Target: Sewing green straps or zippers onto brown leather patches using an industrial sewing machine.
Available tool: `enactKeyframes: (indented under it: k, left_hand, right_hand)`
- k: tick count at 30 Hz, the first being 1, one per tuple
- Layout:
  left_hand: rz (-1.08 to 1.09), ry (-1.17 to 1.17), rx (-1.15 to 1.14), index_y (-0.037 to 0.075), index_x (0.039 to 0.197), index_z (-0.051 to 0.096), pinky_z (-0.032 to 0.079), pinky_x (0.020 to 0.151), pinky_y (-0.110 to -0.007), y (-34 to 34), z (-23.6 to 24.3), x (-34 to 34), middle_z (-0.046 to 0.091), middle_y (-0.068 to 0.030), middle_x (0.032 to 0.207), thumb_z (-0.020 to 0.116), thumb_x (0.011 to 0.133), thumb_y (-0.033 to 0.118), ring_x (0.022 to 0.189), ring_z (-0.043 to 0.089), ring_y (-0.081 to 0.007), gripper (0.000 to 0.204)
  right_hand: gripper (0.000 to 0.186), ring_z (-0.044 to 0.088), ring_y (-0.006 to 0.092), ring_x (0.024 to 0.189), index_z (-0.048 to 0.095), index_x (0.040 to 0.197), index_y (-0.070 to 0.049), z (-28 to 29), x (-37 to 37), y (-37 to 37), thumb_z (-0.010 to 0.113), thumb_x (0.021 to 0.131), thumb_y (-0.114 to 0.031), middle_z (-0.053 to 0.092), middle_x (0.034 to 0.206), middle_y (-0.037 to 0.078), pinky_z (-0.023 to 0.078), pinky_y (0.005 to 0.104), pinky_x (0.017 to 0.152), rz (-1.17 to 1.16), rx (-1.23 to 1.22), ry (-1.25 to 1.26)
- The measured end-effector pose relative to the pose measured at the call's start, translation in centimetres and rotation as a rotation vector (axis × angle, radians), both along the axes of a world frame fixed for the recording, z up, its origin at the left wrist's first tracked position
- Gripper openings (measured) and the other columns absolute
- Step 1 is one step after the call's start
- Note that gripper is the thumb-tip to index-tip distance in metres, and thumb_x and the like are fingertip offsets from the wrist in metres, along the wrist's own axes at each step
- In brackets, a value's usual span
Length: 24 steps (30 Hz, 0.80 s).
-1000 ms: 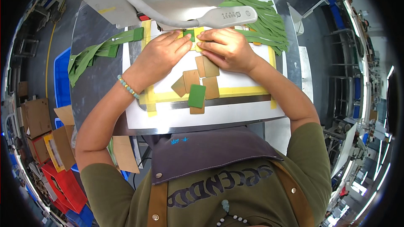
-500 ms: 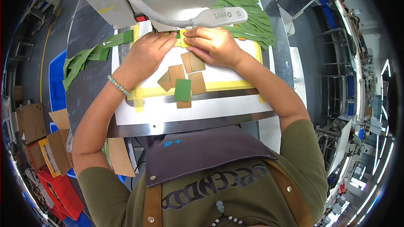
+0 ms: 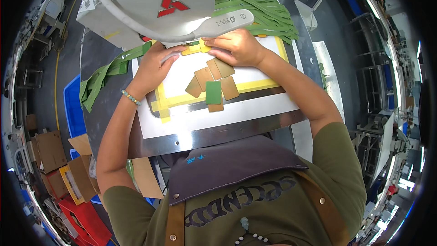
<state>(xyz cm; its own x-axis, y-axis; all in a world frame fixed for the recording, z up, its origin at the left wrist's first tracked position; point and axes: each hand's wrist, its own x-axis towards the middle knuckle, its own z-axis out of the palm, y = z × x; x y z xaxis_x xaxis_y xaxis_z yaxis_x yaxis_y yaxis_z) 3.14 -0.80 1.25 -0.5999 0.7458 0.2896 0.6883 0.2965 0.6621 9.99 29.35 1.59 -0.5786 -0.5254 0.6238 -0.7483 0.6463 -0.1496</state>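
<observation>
Beneath the white sewing machine head (image 3: 164, 0) lies a small yellow holder (image 3: 193, 50) with a bit of green material showing in it. My left hand (image 3: 152, 66) rests at its left end, index finger stretched along the edge and thumb spread away. At the other end, my right hand (image 3: 239, 48) pinches a yellow tab (image 3: 205, 45) between fingers and thumb. Closer to me, several tan patches (image 3: 230, 87) lie overlapping on the white work sheet (image 3: 177, 79). One green patch (image 3: 213, 92) sits on top of them. The machine's underside hides the needle area.
Green straps (image 3: 268, 13) are heaped at the back right; more straps (image 3: 104, 75) hang over the table's left side. A grey lamp arm (image 3: 223, 23) crosses above my hands. Yellow tape (image 3: 255, 85) borders the sheet. Cardboard boxes (image 3: 50, 150) and a blue bin (image 3: 73, 105) stand at left.
The whole view has shifted and tilted. My left fingers have drawn back from the green material, the thumb now apart. My right hand stays at the yellow tab. The patches lie as before.
</observation>
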Motion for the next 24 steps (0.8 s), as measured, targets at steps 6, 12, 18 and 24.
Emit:
enactKeyframes:
  k: [6,12,18,24]
  left_hand:
    - [0.178,0.031,0.097,0.001,0.114,0.075,0.046,0.065,-0.037,0.2,-0.7,-0.3,0.066,-0.0149,0.081,0.070,0.098,0.016,0.065,0.054,-0.0235,0.023]
    - [0.292,0.063,0.051,-0.002,0.109,0.073,0.048,0.072,-0.041,1.2,0.8,0.0,0.068,-0.0171,0.091,0.071,0.095,0.013,0.078,0.060,-0.0305,0.021]
    - [0.267,0.083,0.051,-0.002,0.115,0.073,0.054,0.081,-0.039,0.7,-0.4,-0.3,0.072,-0.0159,0.103,0.070,0.095,0.011,0.086,0.067,-0.0296,0.024]
    - [0.182,-0.118,0.068,-0.002,0.120,0.072,0.056,0.089,-0.033,0.8,0.1,1.0,0.072,-0.0098,0.101,0.073,0.097,0.011,0.092,0.069,-0.0195,0.026]
  right_hand:
    - [0.020,0.073,0.0246,0.101,0.078,0.103,-0.007,0.0,0.3,0.0,0.079,0.088,-0.020,0.078,0.108,0.005,0.059,0.0375,0.091,-0.016,0.019,-0.031]
    - [0.023,0.071,0.0321,0.104,0.077,0.106,-0.005,0.8,0.0,0.6,0.071,0.095,-0.024,0.078,0.108,0.009,0.053,0.0459,0.097,-0.242,0.030,-0.125]
    - [0.022,0.071,0.0385,0.087,0.073,0.098,-0.005,0.7,-0.5,-0.8,0.067,0.098,-0.026,0.074,0.088,0.017,0.055,0.0494,0.080,-0.503,0.233,-0.247]
    - [0.023,0.069,0.0374,0.068,0.067,0.090,-0.006,3.7,3.2,-1.6,0.065,0.100,-0.026,0.067,0.069,0.014,0.054,0.0490,0.063,-0.392,0.214,-0.274]
